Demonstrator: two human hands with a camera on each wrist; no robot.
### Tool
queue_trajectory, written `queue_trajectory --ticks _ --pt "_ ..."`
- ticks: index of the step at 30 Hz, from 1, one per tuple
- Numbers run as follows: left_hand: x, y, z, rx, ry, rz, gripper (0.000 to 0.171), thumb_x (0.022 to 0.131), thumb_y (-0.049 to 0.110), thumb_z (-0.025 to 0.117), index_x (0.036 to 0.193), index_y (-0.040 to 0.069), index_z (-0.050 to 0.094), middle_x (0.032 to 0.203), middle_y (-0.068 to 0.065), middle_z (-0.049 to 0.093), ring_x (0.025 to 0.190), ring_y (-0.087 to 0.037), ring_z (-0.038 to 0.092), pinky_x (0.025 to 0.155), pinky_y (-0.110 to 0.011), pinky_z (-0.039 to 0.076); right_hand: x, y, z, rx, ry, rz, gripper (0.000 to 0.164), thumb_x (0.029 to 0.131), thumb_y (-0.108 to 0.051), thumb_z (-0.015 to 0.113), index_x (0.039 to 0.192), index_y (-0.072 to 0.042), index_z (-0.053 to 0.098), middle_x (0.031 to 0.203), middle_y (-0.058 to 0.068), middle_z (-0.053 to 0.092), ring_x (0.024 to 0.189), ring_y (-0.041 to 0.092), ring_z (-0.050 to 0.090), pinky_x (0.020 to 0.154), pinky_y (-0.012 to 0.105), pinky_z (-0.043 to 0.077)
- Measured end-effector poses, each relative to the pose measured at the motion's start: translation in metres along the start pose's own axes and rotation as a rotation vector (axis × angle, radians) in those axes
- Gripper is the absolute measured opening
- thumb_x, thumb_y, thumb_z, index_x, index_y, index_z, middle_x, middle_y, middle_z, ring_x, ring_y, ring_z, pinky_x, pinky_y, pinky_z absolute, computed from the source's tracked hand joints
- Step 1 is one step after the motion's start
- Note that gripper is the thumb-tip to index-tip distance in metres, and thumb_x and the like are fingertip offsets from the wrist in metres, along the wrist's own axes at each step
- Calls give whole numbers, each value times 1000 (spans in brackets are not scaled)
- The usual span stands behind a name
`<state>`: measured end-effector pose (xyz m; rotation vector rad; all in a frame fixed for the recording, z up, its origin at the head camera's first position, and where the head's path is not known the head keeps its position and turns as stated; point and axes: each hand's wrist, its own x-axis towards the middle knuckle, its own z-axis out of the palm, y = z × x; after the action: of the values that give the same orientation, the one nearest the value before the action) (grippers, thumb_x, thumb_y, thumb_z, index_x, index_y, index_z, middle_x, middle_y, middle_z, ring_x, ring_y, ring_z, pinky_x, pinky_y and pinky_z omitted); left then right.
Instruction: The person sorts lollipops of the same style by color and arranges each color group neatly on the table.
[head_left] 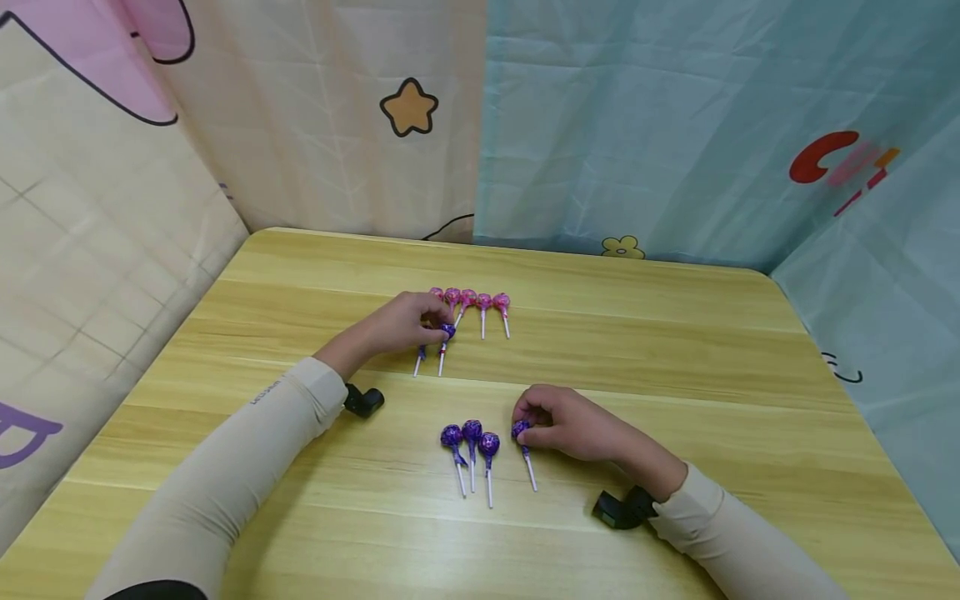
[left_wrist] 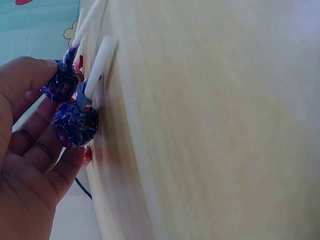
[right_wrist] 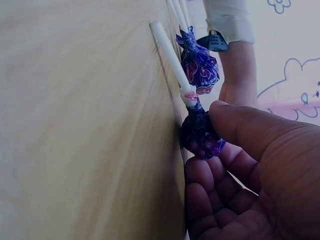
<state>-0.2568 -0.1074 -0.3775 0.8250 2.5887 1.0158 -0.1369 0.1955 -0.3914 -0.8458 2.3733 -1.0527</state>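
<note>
Below a row of pink-wrapped lollipops (head_left: 484, 301), my left hand (head_left: 408, 322) pinches a purple lollipop (head_left: 447, 331) by its wrapped head. Another purple lollipop (left_wrist: 75, 125) lies just left of it, its head partly hidden under the hand in the head view. My right hand (head_left: 573, 423) holds a purple lollipop (right_wrist: 201, 132) between thumb and fingers, its white stick pointing toward the near edge. To the left of that hand, three more purple lollipops (head_left: 472, 432) lie close together, sticks also toward me.
All of this is on a light wood-grain table (head_left: 675, 350). Printed curtains (head_left: 637, 125) hang behind its far edge and at both sides. A small black wrist camera (head_left: 363, 402) sits on the left wrist, another black camera (head_left: 624, 507) on the right.
</note>
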Motion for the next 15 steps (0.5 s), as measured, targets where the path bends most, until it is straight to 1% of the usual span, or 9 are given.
queue_trajectory --ticks 7,15 --pt "-1 -2 0 8 1 0 13 92 9 71 104 7 71 99 -3 67 89 -19 60 82 -35 52 0 -1 0 3 2 -1 9 94 -17 70 100 -20 64 93 -6 60 85 13 55 75 29 49" --pt "0 -8 1 16 0 -20 13 92 12 72 105 9 72 99 -2 66 88 -19 58 80 -33 51 0 -2 0 12 0 25 11 94 -16 71 100 -21 64 94 -6 61 87 14 56 77 30 49"
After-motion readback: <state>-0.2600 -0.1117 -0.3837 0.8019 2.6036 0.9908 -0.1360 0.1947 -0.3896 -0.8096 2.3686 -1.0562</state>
